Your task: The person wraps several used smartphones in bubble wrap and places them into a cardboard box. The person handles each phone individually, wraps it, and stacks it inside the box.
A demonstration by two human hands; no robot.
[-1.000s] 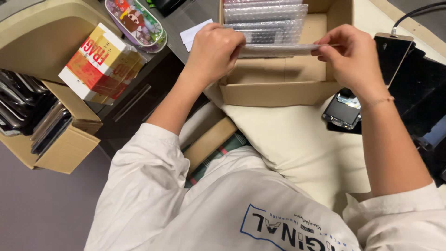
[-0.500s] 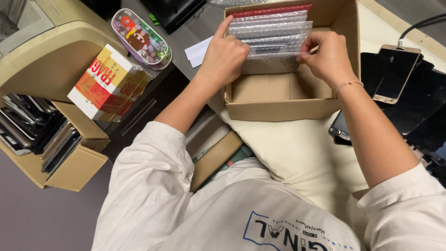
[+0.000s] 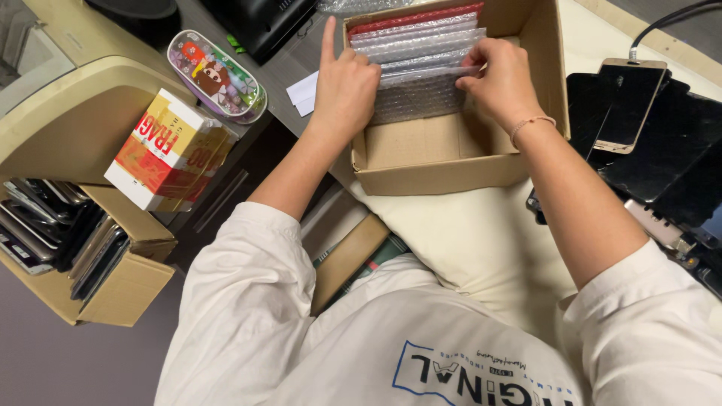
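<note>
Several flat bubble-wrap sleeves (image 3: 417,56) stand in a row inside the open brown cardboard box (image 3: 451,162). My right hand (image 3: 500,79) pinches the front sleeve; my left hand (image 3: 346,86) presses the row with curled fingers, holding nothing. I think a weak pinch could let the sleeve slide down, or the row tip forward.

A red, orange and white printed cardboard box (image 3: 169,150) lay tilted on a beige moulded surface (image 3: 71,113). Just behind it sat an oval clear-plastic case with a cartoon picture (image 3: 216,75). An open brown cardboard tray (image 3: 113,289) held upright dark phones (image 3: 53,225). A gold-edged smartphone (image 3: 628,101) rested on black glass panels (image 3: 677,158).
</note>
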